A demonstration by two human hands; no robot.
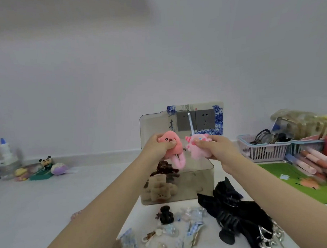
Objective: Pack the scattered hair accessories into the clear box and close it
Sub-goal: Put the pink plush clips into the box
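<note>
Left grip (160, 145) clamped on coral plush clip (172, 146), right grip (214, 146) clamped on pink plush clip (196, 147). Both held above open clear box (202, 182). Black claw (166, 214) on bench, just before box.

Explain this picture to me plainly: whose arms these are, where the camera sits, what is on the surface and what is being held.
There is no machine here. A person wears a camera on the head, looking down at their own arms. The left hand grips a pink plush clip; the right hand pinches a paler pink plush toy. Both hang over an open clear box, lid up, with a brown plush piece inside. In front lie a small black claw clip, dark bows and pale blue clips.
</note>
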